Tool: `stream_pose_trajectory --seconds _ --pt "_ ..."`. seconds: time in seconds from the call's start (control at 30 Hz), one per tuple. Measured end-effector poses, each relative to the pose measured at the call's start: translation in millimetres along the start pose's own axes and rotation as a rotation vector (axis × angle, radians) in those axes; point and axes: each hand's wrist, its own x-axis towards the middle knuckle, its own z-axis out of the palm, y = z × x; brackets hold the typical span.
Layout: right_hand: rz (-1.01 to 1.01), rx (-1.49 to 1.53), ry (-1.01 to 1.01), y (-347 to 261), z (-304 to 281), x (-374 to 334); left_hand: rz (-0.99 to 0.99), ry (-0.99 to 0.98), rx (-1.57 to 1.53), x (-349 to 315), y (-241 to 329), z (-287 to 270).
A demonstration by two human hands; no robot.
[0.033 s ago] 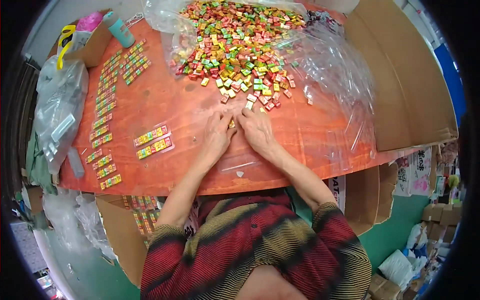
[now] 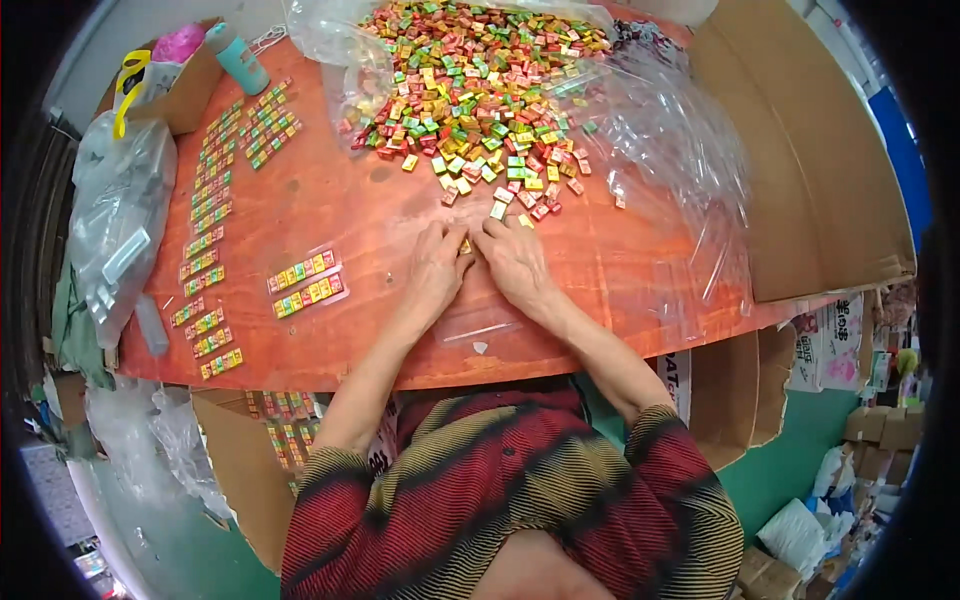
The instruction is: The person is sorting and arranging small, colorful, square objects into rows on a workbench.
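Observation:
My left hand (image 2: 437, 265) and my right hand (image 2: 513, 262) meet over the middle of the orange-red table (image 2: 590, 270). Between them a small yellow box (image 2: 465, 246) shows, pinched by my left fingers. My right fingers are curled down beside it; what they grip is hidden. Just beyond my right fingertips lies a loose pale-yellow box (image 2: 498, 209). Farther back spreads a big heap of tiny red, yellow, green and orange boxes (image 2: 480, 90). To the left of my left hand, two clear strips filled with small boxes (image 2: 308, 296) lie one behind the other.
More filled strips (image 2: 208, 215) line the table's left side. A turquoise bottle (image 2: 238, 60) and a clear plastic bag (image 2: 120, 220) are beyond. Crumpled clear film (image 2: 680, 140) and a tall cardboard box (image 2: 800, 150) stand right. An empty clear strip (image 2: 482, 332) lies near the front edge.

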Motion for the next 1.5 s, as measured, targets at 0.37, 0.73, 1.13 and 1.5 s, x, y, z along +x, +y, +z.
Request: stream_pose_trajectory --seconds 0.37,0.73,1.13,1.5 --pt "0.293 0.047 0.073 3 -27 -23 0.067 -0.015 0.072 15 7 13" --pt "0.144 0.165 -0.099 -1 -7 -22 0.020 -0.064 -0.015 -1 0 -11" --pt "0.063 0.056 0.056 28 -13 -15 0.075 -0.011 0.178 2 6 4" --pt "0.137 0.067 -0.096 46 -26 -22 0.125 -0.009 0.169 5 6 2"
